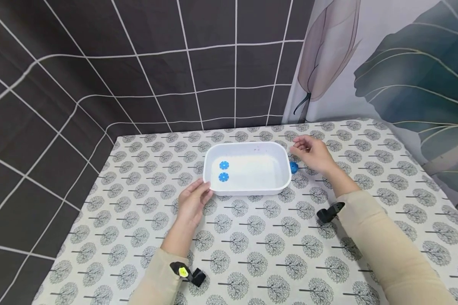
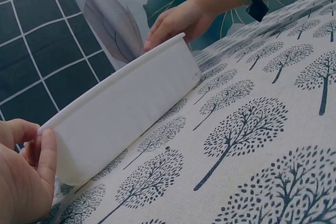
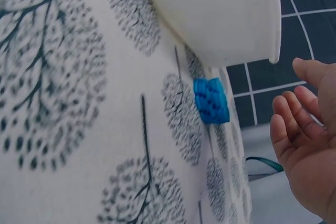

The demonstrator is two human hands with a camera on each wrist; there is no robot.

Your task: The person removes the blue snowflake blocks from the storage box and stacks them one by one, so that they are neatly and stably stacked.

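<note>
A white rectangular plastic tub point(image 1: 248, 192) stands on the cloth with two blue notched discs point(image 1: 224, 165) lying inside near its left end. My left hand point(image 1: 192, 199) holds the tub's near left corner; in the left wrist view, thumb and fingers point(image 2: 48, 156) are at its rim. Off the tub's right end, my right hand point(image 1: 312, 153) hovers with loosely bent fingers and holds nothing. Below that hand, on the cloth against or close by the tub's right side, sits a blue ridged piece point(image 3: 211, 101), like notched discs stacked together. The right palm point(image 3: 315, 177) shows bare.
A cloth printed with grey trees point(image 1: 236, 262) covers the table. Behind it hangs a dark curtain with white grid lines point(image 1: 213, 67), and a leaf-patterned curtain point(image 1: 416, 76) hangs at the right. Black straps point(image 1: 330, 212) sit on both sleeves.
</note>
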